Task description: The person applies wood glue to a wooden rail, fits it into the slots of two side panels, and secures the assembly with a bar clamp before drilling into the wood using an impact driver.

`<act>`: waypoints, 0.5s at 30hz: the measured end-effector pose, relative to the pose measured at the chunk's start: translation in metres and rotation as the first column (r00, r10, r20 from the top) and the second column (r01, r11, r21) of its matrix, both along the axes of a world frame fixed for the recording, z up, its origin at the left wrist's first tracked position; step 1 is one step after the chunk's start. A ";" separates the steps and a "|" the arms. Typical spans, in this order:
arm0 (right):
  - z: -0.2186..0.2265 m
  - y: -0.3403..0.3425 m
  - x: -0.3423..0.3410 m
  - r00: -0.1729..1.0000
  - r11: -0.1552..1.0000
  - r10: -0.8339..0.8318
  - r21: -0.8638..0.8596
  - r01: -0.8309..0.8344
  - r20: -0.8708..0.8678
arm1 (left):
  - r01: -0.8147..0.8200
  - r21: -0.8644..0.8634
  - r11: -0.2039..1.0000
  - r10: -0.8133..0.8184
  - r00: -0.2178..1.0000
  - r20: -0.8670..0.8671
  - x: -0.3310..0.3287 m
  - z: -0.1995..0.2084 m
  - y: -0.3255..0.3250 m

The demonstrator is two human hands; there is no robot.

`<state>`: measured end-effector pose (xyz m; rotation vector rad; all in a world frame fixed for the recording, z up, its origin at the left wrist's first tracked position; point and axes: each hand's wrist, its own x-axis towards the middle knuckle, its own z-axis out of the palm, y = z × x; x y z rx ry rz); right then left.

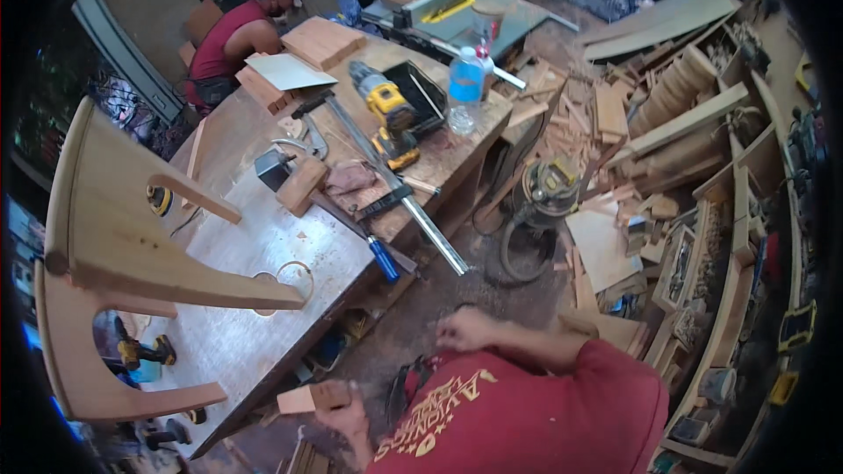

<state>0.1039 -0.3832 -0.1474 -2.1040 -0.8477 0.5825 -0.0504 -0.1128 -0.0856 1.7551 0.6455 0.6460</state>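
Note:
My left hand (349,419) grips a short wooden block (299,400) low in the view, beside the workbench's near edge. The block has a pale face and a browner part close to my fingers. My right hand (468,330) is held in front of my red shirt, away from the bench, with its fingers curled in; what they hold, if anything, is hidden. A blue-handled screwdriver (383,260) lies at the bench edge ahead of my hands. On the left of the bench stands a curved wooden frame (145,250) with leg-like arms.
The workbench (237,347) carries a yellow drill (386,105), a bar clamp (360,145), a wooden mallet (301,186) and a water bottle (465,79). Another person (233,48) is at the far left. Wood offcuts (606,114) and a round shop machine (544,189) fill the right.

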 end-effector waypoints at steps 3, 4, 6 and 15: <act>0.008 -0.072 0.041 0.988 0.986 -0.155 0.066 0.154 0.003 | 0.071 0.026 0.997 -0.072 0.995 0.062 0.039 -0.004 -0.036; 0.009 -0.092 0.052 0.969 0.964 -0.246 0.097 0.247 -0.018 | 0.134 0.032 0.990 -0.137 0.984 0.111 0.049 0.000 -0.048; 0.012 -0.128 0.085 0.937 0.936 -0.337 0.074 0.344 -0.086 | 0.183 0.043 0.982 -0.188 0.969 0.162 0.065 0.008 -0.072; -0.033 -0.214 0.233 0.485 0.356 -0.722 0.336 0.872 -0.493 | -0.025 -0.011 1.000 0.024 0.998 -0.051 0.080 0.001 -0.106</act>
